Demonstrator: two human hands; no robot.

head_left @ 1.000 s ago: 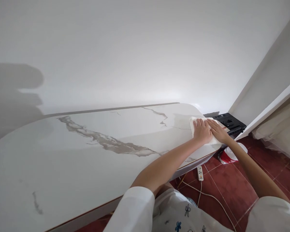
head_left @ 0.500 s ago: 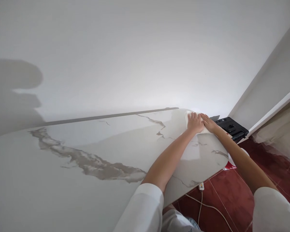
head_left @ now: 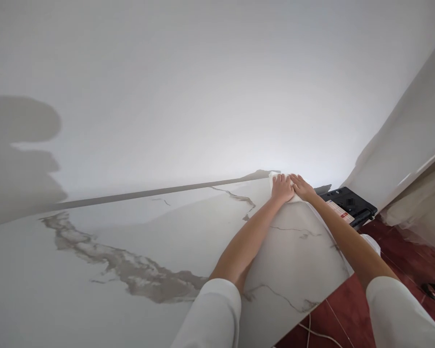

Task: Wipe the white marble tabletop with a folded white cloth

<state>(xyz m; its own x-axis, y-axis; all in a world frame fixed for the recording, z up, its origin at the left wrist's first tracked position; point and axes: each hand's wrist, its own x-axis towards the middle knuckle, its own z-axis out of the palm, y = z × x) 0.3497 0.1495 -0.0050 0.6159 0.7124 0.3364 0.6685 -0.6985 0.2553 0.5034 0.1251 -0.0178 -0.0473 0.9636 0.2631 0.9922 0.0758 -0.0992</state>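
At the far right corner of a white marble-patterned table, both my arms reach out onto a white cloth. My left hand presses down on the cloth with its fingers bent over it. Close beside it, touching, my right hand bears on the cloth's right part, its fingers together and pointing to the left. Folds of the cloth show around the fingers; the rest is hidden under my hands.
A white wall rises behind the table, with a narrow dark gap along the edge. Past the right corner stands a black case with a paper label. A pale cable lies on the red tiled floor. A pale curtain hangs at right.
Both hands and the cloth have slid a little to the left, towards the table's far edge by the wall. The view has shifted slightly, and the label on the black case shows more.
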